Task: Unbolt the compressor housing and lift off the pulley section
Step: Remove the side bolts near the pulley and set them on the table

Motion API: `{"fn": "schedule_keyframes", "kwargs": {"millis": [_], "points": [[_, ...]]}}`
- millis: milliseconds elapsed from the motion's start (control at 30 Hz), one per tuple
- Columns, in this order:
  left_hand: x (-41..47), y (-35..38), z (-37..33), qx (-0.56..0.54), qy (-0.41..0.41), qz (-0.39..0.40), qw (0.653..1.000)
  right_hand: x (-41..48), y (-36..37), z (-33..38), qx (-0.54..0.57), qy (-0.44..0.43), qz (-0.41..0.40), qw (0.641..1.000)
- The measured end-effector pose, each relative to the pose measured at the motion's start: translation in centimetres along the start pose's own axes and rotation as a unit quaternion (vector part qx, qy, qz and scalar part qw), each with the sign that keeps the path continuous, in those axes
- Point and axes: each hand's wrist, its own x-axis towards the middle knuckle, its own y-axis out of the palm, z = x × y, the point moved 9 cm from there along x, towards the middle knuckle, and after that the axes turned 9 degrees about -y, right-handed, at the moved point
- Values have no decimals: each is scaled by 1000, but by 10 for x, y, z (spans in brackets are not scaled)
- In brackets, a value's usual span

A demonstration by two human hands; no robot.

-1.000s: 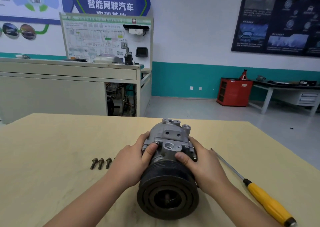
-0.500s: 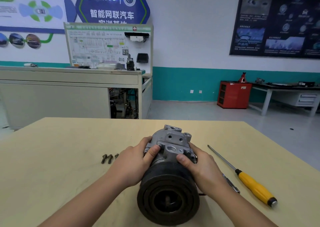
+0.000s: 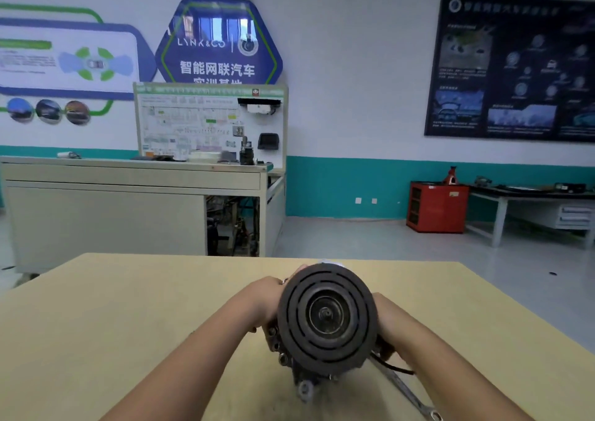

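Left hand point(image 3: 262, 304) and right hand point(image 3: 391, 322) clamp the compressor point(image 3: 285, 348) by its sides, the pulley section point(image 3: 325, 316) tipped up between them facing the wearer, probably so both halves can be pulled apart. Under the right forearm 1 wrench point(image 3: 407, 393) lies on the table point(image 3: 96, 308); beyond stands a bench point(image 3: 128, 176).

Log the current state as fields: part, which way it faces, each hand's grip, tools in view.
part: compressor, held over the table
facing: pulley face toward the camera, housing behind and below it
left hand: grips the compressor's left side
right hand: grips its right side, fingertips hidden behind the pulley
tool: wrench lies on the table under the right forearm
separation: pulley not visibly parted from the housing
table contact: cannot tell
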Motion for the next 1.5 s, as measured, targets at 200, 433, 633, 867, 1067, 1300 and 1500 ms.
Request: {"fn": "schedule_keyframes", "kwargs": {"millis": [200,433,633,867,1067,1300,1500], "points": [[32,4,3,37,-57,23,997,17,6,-17,68,37,60,995],[43,11,26,-59,-79,59,993,35,11,-21,83,87,55,991],[58,29,54,-241,-134,99,956,54,34,-37,119,133,93,980],[62,39,59,-368,-122,117,914,63,28,-47,143,116,65,981],[55,32,57,-363,-120,71,921,58,23,-48,106,124,60,985],[32,32,58,-344,-127,66,928,53,23,-42,119,113,74,984],[6,39,62,-333,-116,54,934,32,26,-38,127,103,124,979]]}}
